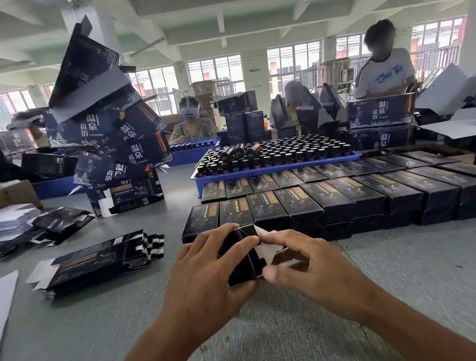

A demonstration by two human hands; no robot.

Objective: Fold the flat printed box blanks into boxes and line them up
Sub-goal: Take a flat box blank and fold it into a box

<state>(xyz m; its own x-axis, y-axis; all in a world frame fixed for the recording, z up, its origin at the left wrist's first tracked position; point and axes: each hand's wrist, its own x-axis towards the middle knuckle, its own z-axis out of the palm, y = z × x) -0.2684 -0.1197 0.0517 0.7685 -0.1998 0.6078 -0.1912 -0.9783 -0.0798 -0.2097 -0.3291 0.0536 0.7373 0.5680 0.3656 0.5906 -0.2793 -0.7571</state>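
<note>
A small dark printed box point(242, 258) stands half-formed on the grey table, its white inner flaps showing at the right end. My left hand point(206, 276) wraps around its left side. Fingers of my right hand point(304, 262) pinch and press the white end flaps. Directly behind it, rows of folded dark boxes point(329, 200) run in lines toward the right. A stack of flat box blanks point(97, 260) lies to the left of my hands.
A blue tray of dark bottles point(274, 157) sits behind the rows. A leaning heap of larger printed cartons point(113, 137) rises at the left, with more loose blanks point(27, 224) at the far left. Several people work across the table.
</note>
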